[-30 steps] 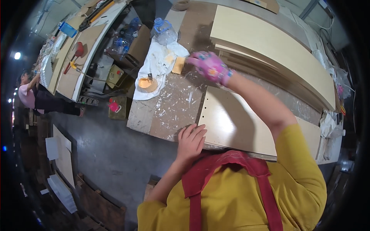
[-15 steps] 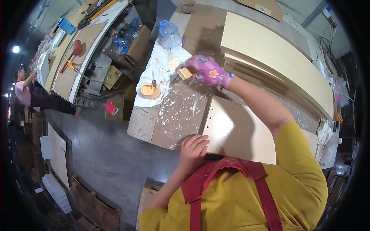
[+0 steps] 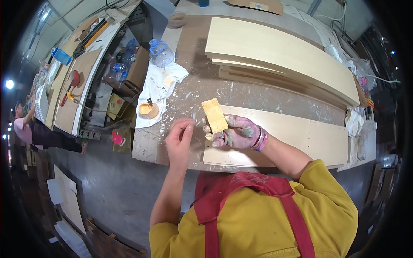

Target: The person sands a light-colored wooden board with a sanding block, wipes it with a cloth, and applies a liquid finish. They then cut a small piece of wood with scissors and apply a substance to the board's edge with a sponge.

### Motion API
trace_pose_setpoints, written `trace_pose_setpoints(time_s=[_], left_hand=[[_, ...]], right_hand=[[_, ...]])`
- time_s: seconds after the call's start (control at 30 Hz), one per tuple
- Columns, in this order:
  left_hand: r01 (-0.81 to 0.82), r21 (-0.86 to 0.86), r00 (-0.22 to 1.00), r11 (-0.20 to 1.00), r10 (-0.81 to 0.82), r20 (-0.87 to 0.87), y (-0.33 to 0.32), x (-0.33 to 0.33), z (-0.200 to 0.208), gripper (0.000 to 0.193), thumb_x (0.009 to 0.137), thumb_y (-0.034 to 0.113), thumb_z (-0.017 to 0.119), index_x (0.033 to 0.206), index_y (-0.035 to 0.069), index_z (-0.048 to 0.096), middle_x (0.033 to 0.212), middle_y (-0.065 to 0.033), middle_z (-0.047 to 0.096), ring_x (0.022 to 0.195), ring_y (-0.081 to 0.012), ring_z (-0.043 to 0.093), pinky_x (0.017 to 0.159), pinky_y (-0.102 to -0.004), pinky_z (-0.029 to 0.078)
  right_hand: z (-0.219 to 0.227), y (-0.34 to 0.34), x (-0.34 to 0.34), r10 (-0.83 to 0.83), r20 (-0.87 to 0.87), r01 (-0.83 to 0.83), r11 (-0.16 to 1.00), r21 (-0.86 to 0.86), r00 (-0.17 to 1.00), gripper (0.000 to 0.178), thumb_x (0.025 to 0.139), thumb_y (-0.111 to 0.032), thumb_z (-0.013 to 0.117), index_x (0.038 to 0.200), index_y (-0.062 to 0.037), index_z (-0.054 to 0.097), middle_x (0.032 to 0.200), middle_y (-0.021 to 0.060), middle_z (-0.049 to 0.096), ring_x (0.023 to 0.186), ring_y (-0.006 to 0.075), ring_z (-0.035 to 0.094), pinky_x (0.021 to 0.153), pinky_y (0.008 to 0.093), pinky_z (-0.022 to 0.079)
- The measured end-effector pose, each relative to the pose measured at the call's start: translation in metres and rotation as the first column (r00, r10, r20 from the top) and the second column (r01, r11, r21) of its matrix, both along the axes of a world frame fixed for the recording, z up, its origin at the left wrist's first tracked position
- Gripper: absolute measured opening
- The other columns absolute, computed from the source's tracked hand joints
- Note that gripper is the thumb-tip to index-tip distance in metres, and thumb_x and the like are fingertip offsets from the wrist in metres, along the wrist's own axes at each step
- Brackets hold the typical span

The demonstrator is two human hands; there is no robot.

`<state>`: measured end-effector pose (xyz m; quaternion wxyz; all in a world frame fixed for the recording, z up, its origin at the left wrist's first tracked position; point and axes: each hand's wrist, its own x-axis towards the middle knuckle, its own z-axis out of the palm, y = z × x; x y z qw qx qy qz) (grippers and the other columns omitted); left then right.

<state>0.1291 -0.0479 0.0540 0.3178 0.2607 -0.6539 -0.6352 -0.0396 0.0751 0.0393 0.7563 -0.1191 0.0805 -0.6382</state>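
My right hand (image 3: 241, 131), in a stained pink flowered glove, grips a yellowish rectangular sanding block (image 3: 214, 115). The block's broad, powdery face is turned up, and gloved fingers wrap its lower part. Bare and just left of it, my left hand (image 3: 180, 135) is raised with loosely bent fingers; I see nothing in them, and it does not touch the block. Under my right hand and forearm lies a pale wooden board (image 3: 284, 137) with small holes near its ends. A round tub of orange-yellow paste (image 3: 149, 110) stands on a white cloth (image 3: 160, 84) at the left.
Long pale boards (image 3: 275, 56) are stacked at the back of the paint-spotted table (image 3: 189, 92). A clear bottle with a blue handle (image 3: 162, 53) stands behind the cloth. Plastic bags (image 3: 355, 122) lie at the right end. Another person (image 3: 26, 124) works at a bench on the far left.
My right hand has brought the block from beside the cloth toward me, turning its broad face up. My left hand has lifted off the board's edge and moved left. The view has shifted.
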Motion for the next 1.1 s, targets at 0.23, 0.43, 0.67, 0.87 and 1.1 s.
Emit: trace_pose_setpoints(time_s=[0.23,0.43,0.67,0.87,1.1], left_hand=[[0.066,0.077,0.997,0.995,-0.064,-0.037,0.017,0.000,-0.009,0.011,0.093,0.005,0.055,0.098,-0.003,0.061,0.105,-0.0049,0.060,0.096,-0.0101,0.055,0.087,-0.0233,0.043],[0.078,0.225,0.996,0.971,-0.067,-0.054,0.028,0.003,-0.009,0.015,0.093,0.007,0.055,0.105,-0.002,0.060,0.108,-0.0055,0.060,0.096,-0.0097,0.055,0.087,-0.0237,0.043],[0.192,0.418,0.979,0.888,-0.143,-0.145,0.049,-0.014,-0.005,0.041,0.093,0.006,0.054,0.132,-0.003,0.044,0.122,-0.0096,0.056,0.111,-0.0154,0.053,0.097,-0.0287,0.040],[0.292,0.500,0.956,0.815,-0.254,-0.144,0.068,-0.029,-0.019,0.040,0.091,0.001,0.054,0.130,-0.004,0.046,0.126,-0.0103,0.053,0.115,-0.0170,0.051,0.100,-0.0296,0.039],[0.365,0.332,0.929,0.870,-0.363,-0.071,0.136,-0.066,-0.017,0.039,0.087,0.002,0.057,0.125,-0.004,0.048,0.119,-0.0119,0.056,0.106,-0.0184,0.056,0.094,-0.0291,0.045]], right_hand=[[-0.006,0.023,0.007,-0.086,-0.129,0.087,0.996,0.007,0.988,0.061,0.092,-0.029,0.058,0.140,-0.0012,0.033,0.128,0.0189,0.053,0.106,0.0247,0.059,0.090,0.0432,0.048],[-0.017,0.035,0.008,-0.126,-0.194,0.138,0.989,0.045,0.973,0.059,0.091,-0.030,0.059,0.138,-0.0017,0.037,0.124,0.0155,0.056,0.104,0.0222,0.060,0.089,0.0383,0.049],[-0.006,0.046,0.028,-0.342,-0.880,0.563,0.819,-0.108,0.330,0.055,0.086,-0.027,0.066,0.129,0.0016,0.047,0.117,0.0104,0.055,0.105,0.0215,0.056,0.094,0.0307,0.043],[-0.013,0.084,0.030,-0.334,-0.942,0.581,0.766,-0.276,-0.008,0.054,0.081,-0.025,0.068,0.125,0.0015,0.052,0.108,0.0137,0.052,0.106,0.0260,0.054,0.095,0.0330,0.043],[-0.010,0.172,0.013,-0.268,-0.955,0.627,0.723,-0.289,-0.131,0.052,0.086,-0.030,0.064,0.127,-0.0022,0.050,0.112,0.0132,0.052,0.106,0.0238,0.053,0.093,0.0335,0.043]])
